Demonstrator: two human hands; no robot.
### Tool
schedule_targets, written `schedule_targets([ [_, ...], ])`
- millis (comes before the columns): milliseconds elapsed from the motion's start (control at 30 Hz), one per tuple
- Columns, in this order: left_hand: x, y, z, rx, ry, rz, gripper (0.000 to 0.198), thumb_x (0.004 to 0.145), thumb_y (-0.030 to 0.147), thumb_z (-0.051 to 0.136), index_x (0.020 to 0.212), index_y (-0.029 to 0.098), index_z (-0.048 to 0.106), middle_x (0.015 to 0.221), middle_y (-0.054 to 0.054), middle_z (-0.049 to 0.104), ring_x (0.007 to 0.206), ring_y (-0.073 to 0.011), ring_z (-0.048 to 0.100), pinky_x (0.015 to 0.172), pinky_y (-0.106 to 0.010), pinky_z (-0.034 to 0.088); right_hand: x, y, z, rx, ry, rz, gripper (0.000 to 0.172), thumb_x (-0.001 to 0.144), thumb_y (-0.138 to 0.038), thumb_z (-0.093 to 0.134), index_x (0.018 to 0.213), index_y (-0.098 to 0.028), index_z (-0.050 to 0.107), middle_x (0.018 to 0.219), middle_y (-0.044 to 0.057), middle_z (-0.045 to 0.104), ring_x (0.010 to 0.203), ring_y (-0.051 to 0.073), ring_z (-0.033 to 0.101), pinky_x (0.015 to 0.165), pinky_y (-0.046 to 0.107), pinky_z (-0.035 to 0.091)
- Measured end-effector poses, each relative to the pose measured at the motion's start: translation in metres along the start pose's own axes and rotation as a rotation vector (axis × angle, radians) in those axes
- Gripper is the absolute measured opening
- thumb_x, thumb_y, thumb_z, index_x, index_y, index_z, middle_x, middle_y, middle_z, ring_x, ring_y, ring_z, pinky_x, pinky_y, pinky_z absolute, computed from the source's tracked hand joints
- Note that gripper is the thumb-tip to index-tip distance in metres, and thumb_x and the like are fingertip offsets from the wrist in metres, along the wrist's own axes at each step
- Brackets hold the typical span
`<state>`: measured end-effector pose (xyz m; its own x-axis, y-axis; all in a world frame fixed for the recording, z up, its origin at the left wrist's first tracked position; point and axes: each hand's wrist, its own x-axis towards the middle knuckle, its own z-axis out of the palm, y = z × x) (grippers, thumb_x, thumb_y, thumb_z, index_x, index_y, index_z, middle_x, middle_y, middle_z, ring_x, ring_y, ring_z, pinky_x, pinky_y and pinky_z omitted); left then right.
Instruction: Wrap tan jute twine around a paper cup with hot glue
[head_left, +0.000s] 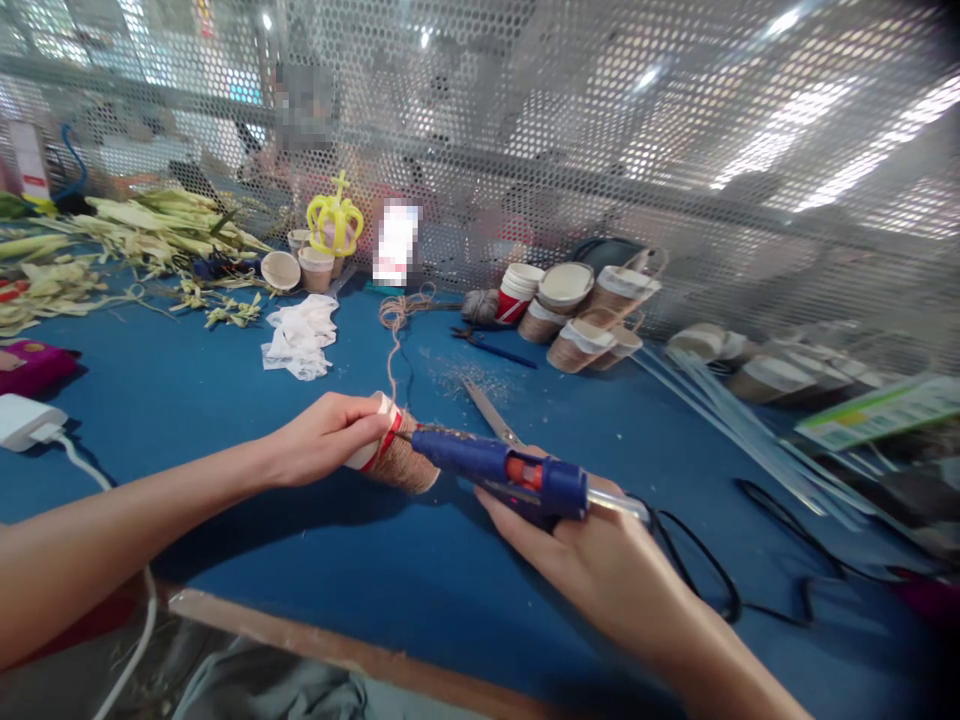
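Note:
My left hand (334, 440) is closed on a paper cup (405, 465) that lies tilted over the blue table. Brown twine is wound round part of the cup, and bare red and white shows near my fingers. From the cup a loose strand of twine (393, 350) runs back to a small heap. My right hand (592, 560) grips a blue glue gun (480, 460), its nozzle at the wrapped cup; whether the tip touches cannot be made out. A clear glue stick (619, 503) sticks out of the gun's rear. Scissors (491, 412) lie just behind the gun.
Several twine-wrapped cups (577, 342) stand at the back right, near pliers (495, 348). Long glue sticks (739, 430) and a black cord (697, 560) lie right. White cloth (300, 335), dried husks (165, 222) and a white charger (30, 422) are left. A perforated metal screen (487, 120) rises behind.

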<state>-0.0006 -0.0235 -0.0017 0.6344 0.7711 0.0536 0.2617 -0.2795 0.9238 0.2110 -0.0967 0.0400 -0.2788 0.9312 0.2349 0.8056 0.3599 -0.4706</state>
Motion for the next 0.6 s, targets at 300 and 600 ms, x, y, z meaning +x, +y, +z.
schedule_targets([
  [300,-0.0005,-0.0011,-0.0008,0.037,0.002,0.008,0.038,0.087,0.034,0.035,0.099,0.011,0.064,0.092,-0.005,0.067,0.084,-0.0182,0.058,0.074,-0.025,0.044,-0.0035,0.0057,0.0042,0.024,0.050,-0.025,0.014,0.079,-0.024,0.048,0.065,-0.021,0.053,0.055,-0.002,0.056,0.046,0.012,0.051,0.045,0.022,0.043],
  [600,-0.0011,0.0004,0.0004,0.038,0.008,0.003,0.040,0.087,0.036,0.035,0.096,0.012,0.065,0.091,-0.003,0.067,0.083,-0.0181,0.059,0.072,-0.024,0.044,-0.0023,0.0033,0.0017,-0.013,0.044,-0.029,0.014,0.078,-0.020,0.048,0.068,-0.021,0.058,0.056,0.000,0.060,0.048,0.014,0.056,0.044,0.023,0.044],
])
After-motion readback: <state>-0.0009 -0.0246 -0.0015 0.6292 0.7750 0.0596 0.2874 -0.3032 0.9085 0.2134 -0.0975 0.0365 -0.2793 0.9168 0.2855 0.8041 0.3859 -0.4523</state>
